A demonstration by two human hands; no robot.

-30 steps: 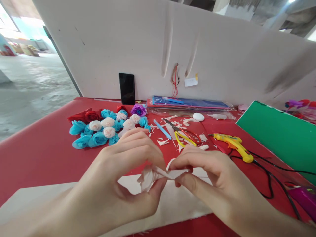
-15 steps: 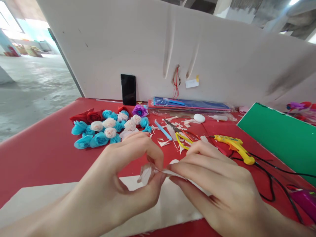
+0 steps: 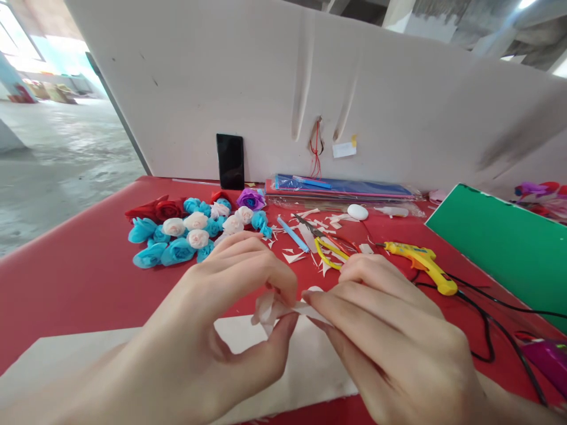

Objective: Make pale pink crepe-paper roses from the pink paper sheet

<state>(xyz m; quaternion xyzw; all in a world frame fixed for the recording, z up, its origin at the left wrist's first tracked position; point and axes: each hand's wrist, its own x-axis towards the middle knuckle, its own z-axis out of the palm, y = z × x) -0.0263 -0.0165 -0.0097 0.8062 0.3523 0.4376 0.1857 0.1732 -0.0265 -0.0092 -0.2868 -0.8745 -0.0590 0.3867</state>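
Observation:
Between my two hands is a pale crepe paper strip, gathered into a small curled bundle at its left end. My left hand pinches the gathered part between thumb and forefinger. The flatter right end is held by my right hand, its thumb and fingers pressed together. Beneath both hands lies a wide cream paper sheet on the red table. Just beyond them are paper flowers in blue, white, red and purple. Scissors with yellow and red handles rest beside pale paper scraps.
A yellow glue gun lies at the right, its black cable trailing near my right wrist. Behind are a white egg-shaped object, wrapped paper packs and a phone leaning on the panel. A green board stands right.
The bundle at the strip's left end has become fuller and shifted slightly right. My left fingers have rolled a little, and my right hand has moved slightly right and down.

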